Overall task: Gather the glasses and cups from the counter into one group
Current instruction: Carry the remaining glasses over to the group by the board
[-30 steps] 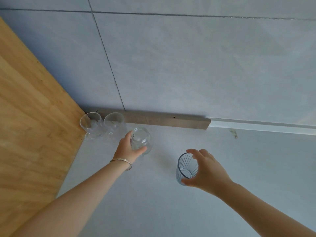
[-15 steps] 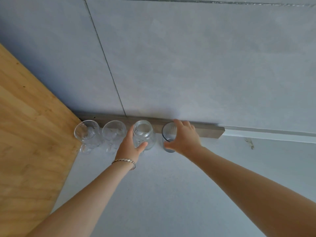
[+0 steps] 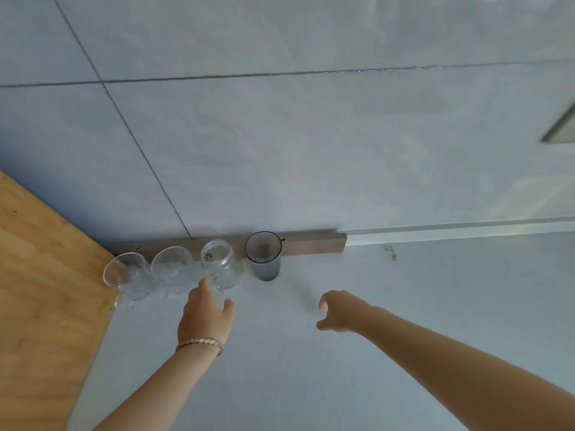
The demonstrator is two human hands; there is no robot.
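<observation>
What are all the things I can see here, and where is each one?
Stemmed glasses: 2, clear, at the left end of the row, next to the wooden panel.
Glass jar: 1, clear, third in the row, just past the left fingertips.
Ribbed tumbler: 1, dark grey-blue, right end of the row, a small gap from the jar.
Wooden strip: 1, brown, along the wall base behind the row.
Wooden panel: 1, light tan, at the left.
Counter: 1, pale grey, under everything.
Tiled wall: 1, pale grey, behind.
Bracelet: 1, gold-coloured, on the left wrist.
Left hand: 1, open, holding nothing, near the jar.
Right hand: 1, holding nothing, well short of the tumbler.
</observation>
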